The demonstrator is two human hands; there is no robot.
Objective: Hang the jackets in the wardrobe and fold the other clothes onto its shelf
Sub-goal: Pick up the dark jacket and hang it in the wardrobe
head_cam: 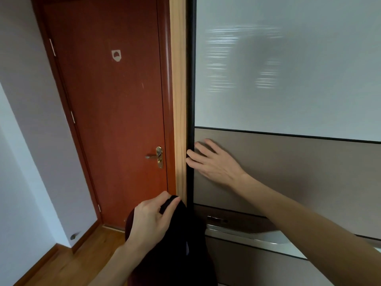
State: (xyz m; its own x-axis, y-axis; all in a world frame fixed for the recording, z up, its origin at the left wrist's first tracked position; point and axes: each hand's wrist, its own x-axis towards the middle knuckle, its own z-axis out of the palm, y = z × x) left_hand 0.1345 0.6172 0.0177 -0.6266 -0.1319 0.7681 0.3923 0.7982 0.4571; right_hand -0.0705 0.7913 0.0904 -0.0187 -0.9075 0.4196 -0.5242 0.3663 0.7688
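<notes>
A dark, near-black garment (181, 240) hangs from my left hand (151, 220), which pinches its top edge low in the middle of the view. My right hand (212, 162) lies flat with spread fingers on the brown lower panel of the wardrobe's sliding door (288, 174), its fingertips at the door's black left edge (190, 100). The door is shut against the light wooden wardrobe frame (179, 100). Nothing of the wardrobe's inside shows.
The door's upper panel is frosted glass (288, 69). A metal handle strip (253, 234) crosses the door below my right arm. To the left stands a closed red-brown room door (115, 120) with a brass handle (157, 156), then a white wall (24, 141) and wooden floor (82, 254).
</notes>
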